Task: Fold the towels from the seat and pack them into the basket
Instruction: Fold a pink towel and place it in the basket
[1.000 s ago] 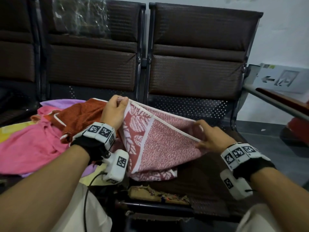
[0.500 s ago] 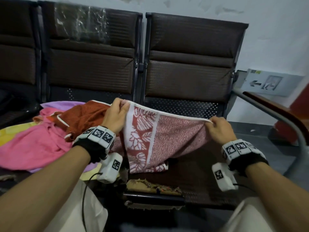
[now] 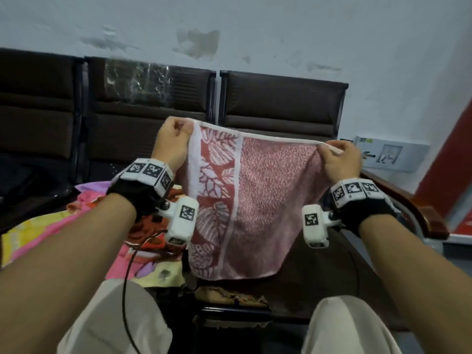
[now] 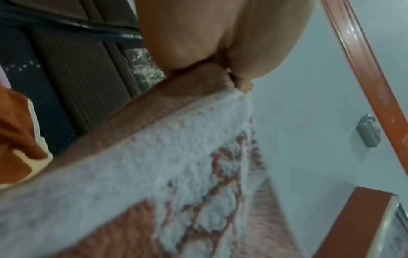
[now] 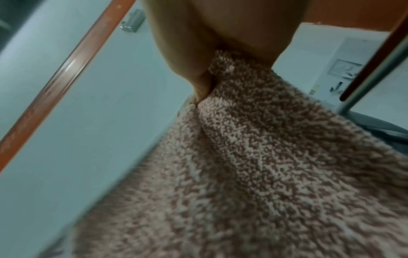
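A red and white towel (image 3: 258, 200) with a leaf-patterned band hangs in the air above the seat, stretched by its top edge between both hands. My left hand (image 3: 176, 139) pinches the top left corner, and my right hand (image 3: 337, 157) pinches the top right corner. The left wrist view shows the towel's white border (image 4: 154, 157) running down from my thumb and fingers. In the right wrist view the speckled cloth (image 5: 264, 157) bunches where my fingers grip it. No basket is in view.
A heap of other cloths, pink (image 3: 84, 213), yellow (image 3: 23, 241) and rust-red (image 3: 150, 233), lies on the left seat. Dark brown seat backs (image 3: 281, 106) stand against a pale wall. A wooden armrest (image 3: 413, 215) sits at the right. My knees (image 3: 115, 320) are below.
Both hands have lifted the towel off the seat and pulled its top edge taut, so it now hangs freely. The camera has tilted upward.
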### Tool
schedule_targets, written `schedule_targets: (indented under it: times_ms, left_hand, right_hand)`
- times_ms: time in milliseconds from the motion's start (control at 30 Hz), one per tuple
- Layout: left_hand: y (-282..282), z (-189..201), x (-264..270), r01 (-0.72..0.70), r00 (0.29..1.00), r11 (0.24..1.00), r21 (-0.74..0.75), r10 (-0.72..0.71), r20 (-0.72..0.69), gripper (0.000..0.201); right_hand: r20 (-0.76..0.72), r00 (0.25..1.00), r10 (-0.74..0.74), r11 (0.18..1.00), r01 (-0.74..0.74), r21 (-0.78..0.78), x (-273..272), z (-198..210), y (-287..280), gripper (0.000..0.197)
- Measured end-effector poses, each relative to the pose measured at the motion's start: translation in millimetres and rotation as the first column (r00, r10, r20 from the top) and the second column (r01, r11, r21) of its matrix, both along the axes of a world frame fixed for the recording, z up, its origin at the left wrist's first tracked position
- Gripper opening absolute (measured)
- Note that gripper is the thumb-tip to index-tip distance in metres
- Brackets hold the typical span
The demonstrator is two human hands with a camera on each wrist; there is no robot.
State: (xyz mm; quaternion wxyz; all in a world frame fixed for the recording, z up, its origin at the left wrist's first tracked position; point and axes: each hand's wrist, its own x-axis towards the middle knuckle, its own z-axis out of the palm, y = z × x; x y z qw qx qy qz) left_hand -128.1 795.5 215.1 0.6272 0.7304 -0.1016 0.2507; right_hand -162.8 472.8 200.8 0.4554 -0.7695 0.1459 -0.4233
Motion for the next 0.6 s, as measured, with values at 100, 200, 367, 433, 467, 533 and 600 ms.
schedule_targets:
  times_ms: [100,200,367,433,467,533,600]
  left_hand:
    - [12.3,-20.0,5.8,-0.082,0.997,0.99,0.117,0.082,0.003,0.012]
    - [11.5,-59.5,19.3,-0.128,0.987,0.979,0.16,0.142,-0.076,0.017]
    - [-7.9,-109.7,45.7,-0.089,0.969,0.987,0.136,0.117,-0.216,0.018]
    - [-19.2,-129.7,52.9,-0.058,0.952,0.991,0.122,0.092,-0.291,0.019]
    - [-24.4,-140.8,54.8,-0.044,0.944,0.99,0.131,0.084,-0.32,0.019]
    - [-33.0,-162.2,55.6,0.006,0.936,0.985,0.173,0.056,-0.348,0.018]
    - [-39.4,-176.9,56.4,0.085,0.942,0.972,0.221,-0.006,-0.335,0.017]
  right_hand:
    - [-0.048,0.998,-0.047,0.992,0.041,-0.123,-5.2,-5.8,-2.6,0.024]
    - [-0.145,0.988,-0.05,0.989,0.029,-0.148,2.5,-35.2,-4.6,0.026]
    - [-0.32,0.947,-0.021,1.0,0.024,0.007,27.9,-92.5,-13.6,0.019]
    - [-0.397,0.916,0.046,0.994,-0.004,0.106,36.3,-115.2,-14.1,0.012]
    - [-0.416,0.903,0.108,0.985,-0.041,0.166,39.6,-125.9,-12.5,0.008]
    - [-0.413,0.876,0.25,0.955,-0.152,0.256,41.4,-143.5,-6.4,0.008]
    - [-0.395,0.841,0.37,0.924,-0.288,0.254,40.5,-154.4,1.6,0.015]
